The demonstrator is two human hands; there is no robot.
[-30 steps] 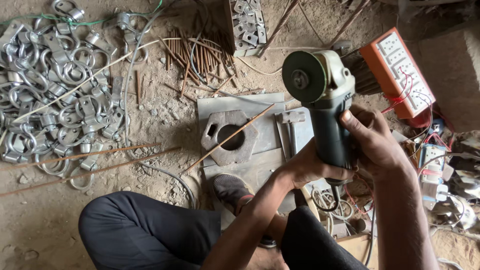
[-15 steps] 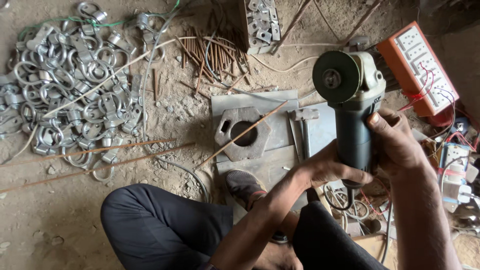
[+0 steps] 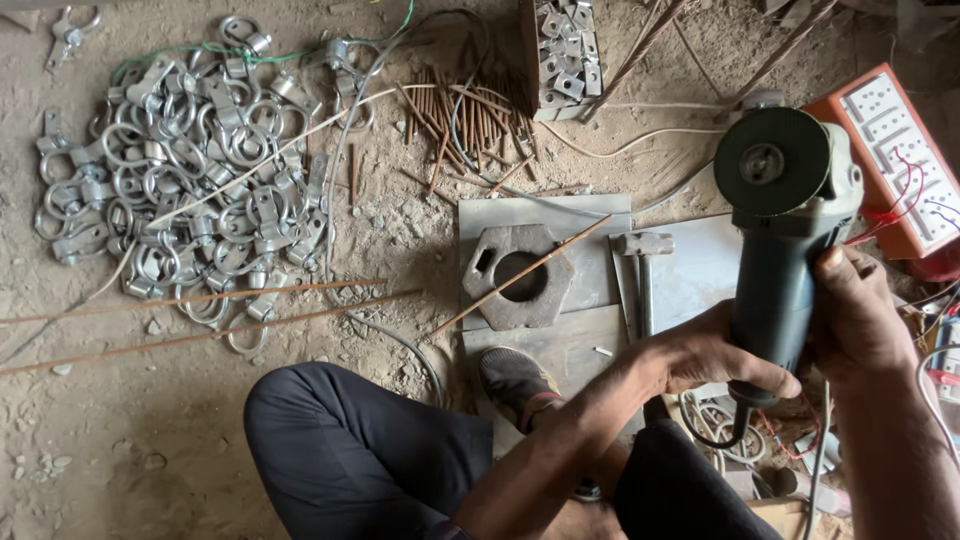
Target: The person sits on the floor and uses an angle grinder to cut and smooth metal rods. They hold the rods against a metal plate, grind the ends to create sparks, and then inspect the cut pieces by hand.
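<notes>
Head view looks down on a person sitting on a dusty floor with both hands wrapped around an angle grinder (image 3: 785, 235), and that grinder is the thing to measure everything else from. Its dark round disc faces up at the top end, held above the ground to the right of the work spot. The right hand (image 3: 860, 325) grips the grinder's body from its right side, fingers curled closed around it. The left hand (image 3: 705, 360) clasps the lower end of the body from the left, fingers likewise closed on the tool, just above where the cable leaves it. Left of the grinder a flat grey metal plate (image 3: 545, 215) lies on the floor, bearing an octagonal steel piece with a round hole (image 3: 518, 277); a thin rod (image 3: 520, 275) lies slantwise across that piece. Between the plate and the grinder rests a hammer (image 3: 642, 270), head away from the person. Right of the disc sits an orange socket board (image 3: 895, 160) with wires. Far left of the grinder spreads a heap of silvery ring clamps (image 3: 185, 180), and up-left a scatter of rusty short rods (image 3: 465, 115). Below the plate a shoe (image 3: 515, 380) shows beside dark trousers
</notes>
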